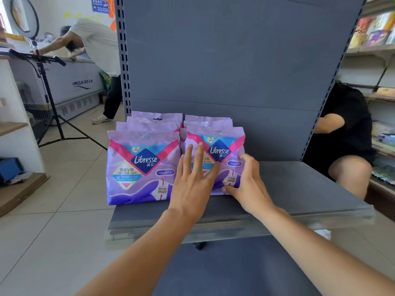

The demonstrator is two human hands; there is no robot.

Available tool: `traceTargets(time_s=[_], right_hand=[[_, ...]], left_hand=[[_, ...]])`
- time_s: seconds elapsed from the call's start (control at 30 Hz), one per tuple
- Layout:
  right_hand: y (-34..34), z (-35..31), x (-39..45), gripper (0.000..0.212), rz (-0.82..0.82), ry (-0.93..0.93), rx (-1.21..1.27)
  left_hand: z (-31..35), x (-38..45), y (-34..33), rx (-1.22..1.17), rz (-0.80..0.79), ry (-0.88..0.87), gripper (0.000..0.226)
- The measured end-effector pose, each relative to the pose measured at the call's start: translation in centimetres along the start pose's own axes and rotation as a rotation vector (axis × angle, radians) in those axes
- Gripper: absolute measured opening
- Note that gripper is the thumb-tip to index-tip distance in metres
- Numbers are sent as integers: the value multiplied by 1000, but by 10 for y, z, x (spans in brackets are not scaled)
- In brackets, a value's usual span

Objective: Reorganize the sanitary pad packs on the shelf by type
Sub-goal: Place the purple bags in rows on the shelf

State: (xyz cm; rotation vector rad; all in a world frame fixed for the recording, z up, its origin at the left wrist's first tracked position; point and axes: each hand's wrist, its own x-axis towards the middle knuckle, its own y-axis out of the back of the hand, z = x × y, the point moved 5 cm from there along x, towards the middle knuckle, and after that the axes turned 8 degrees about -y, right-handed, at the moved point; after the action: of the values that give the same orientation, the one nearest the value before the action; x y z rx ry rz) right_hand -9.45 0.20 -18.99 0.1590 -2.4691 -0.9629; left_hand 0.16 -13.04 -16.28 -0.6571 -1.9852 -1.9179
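Two rows of purple Libresse pad packs stand upright on the grey shelf [299, 189], each row several packs deep. The front pack of the left row [141, 167] stands free. My left hand [192, 178] lies flat with straight fingers against the face of the front pack of the right row [222, 154]. My right hand [248, 182] cups that same pack's lower right corner, thumb at its bottom edge and fingers curled round its right side.
The grey back panel [235, 60] rises behind the packs. A person in black [346, 135] crouches behind the shelf on the right. A tripod with a ring light [47, 82] stands on the tiled floor at left, where another person [96, 50] leans over a freezer.
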Motion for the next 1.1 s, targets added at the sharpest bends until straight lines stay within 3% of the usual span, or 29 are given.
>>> traceTargets(time_s=[0.1, 0.27, 0.57, 0.97, 1.1], right_hand=[[11, -9, -10, 83, 114, 106, -239], [10, -24, -29, 75, 139, 314, -404], [4, -30, -27, 53, 94, 201, -468], [0, -31, -24, 50, 51, 117, -501], [5, -31, -40, 46, 21, 175, -465]], left_hand=[[5, 2, 3, 27, 137, -82, 81], [12, -2, -3, 34, 93, -189, 76], [10, -3, -8, 45, 9, -137, 65], [7, -3, -13, 28, -17, -160, 61], [12, -4, -9, 36, -54, -147, 56]])
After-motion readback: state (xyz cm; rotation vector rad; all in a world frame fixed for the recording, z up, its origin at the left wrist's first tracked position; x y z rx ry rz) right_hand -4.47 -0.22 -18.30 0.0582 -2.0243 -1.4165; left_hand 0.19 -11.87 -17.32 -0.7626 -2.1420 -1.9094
